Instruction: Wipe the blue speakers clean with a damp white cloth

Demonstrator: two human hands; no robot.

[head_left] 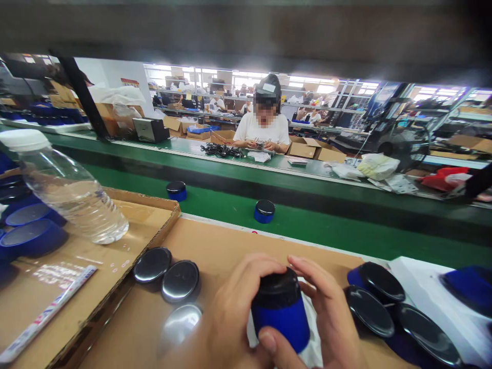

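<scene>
A blue round container with a glossy black top [280,310] is held between my two hands above the brown work surface. My left hand [234,312] wraps its left side, with fingers over the black top and a thumb low on the blue front. On the right side, my right hand [330,312] curves round it, fingertips near the top edge. White material [313,318] shows behind and under the container. Black round lids [180,281] lie to the left of my hands. Several blue containers with black tops [371,310] stand at the right.
A cardboard tray [142,251] at the left holds a water bottle [77,195], a marked white strip [49,312] and blue parts [33,238]. Two blue containers [264,210] sit on the green belt [215,210]. Across it, a person [265,128] handles small items.
</scene>
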